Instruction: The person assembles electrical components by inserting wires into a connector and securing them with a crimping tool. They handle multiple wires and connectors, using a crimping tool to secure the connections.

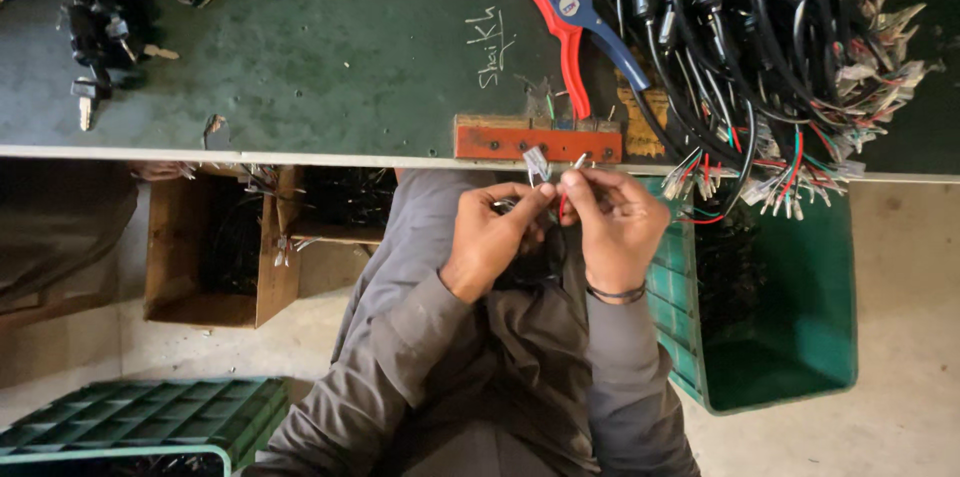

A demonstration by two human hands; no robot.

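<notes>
So both hands are up at the near edge of the counter (300, 57), right in front of the orange metal block (538, 142) fixed along that edge. The left hand (492, 237) has its fingers pinched shut on a small white plastic connector (537, 163), held just above the knuckles. The right hand (615, 227) has its fingers closed on a thin red wire (563, 203) with a bare metal end, tip almost touching the connector.

If you ask me, the trick here is keeping the connector dead steady in the pinch and lining the wire end square to the slot, since the parts are tiny and the fingers hide most of it. Can't tell from this angle if the terminal is seated.

The rest: a red and blue stripping tool (570, 17) lies at the far side of the counter, next to a big bundle of black cables (760, 47) with coloured ends hanging over the edge. White chalk writing (487, 47) sits mid-counter, and a worn yellow label (645, 122) is beside the block. Below, a green crate (780, 317) and a brown cardboard box (215, 252) stand on the floor.
</notes>
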